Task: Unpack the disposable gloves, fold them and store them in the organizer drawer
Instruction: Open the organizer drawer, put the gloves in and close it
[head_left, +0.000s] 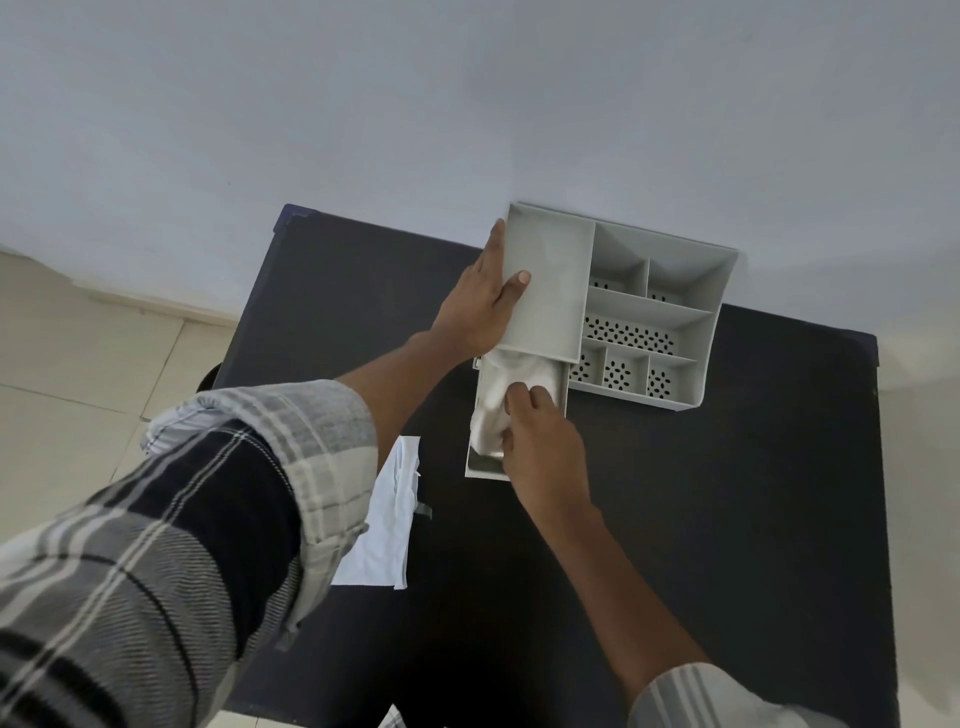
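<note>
The organizer (613, 306) stands on the dark table (753, 493), right of frame centre, against the wall. The left hand (480, 301) is laid flat on the organizer's solid top panel; its fingers are extended and together along the left edge, and the thumb presses on the panel. The drawer (511, 421) is pulled out toward the lower frame. The right hand (540, 447) reaches into the drawer, its fingertips closed on the folded white gloves (511, 400), which lie mostly inside. The packaging (382, 519), apparently empty though partly hidden by the sleeve, lies lower left of the drawer.

Procedure for this step:
- Maintain downward pressure with the left hand so the organizer does not slide.
- Press the gloves flat and below the drawer rim.
- Tuck any loose edge inward; material above the rim may jam when the drawer is closed.
</note>
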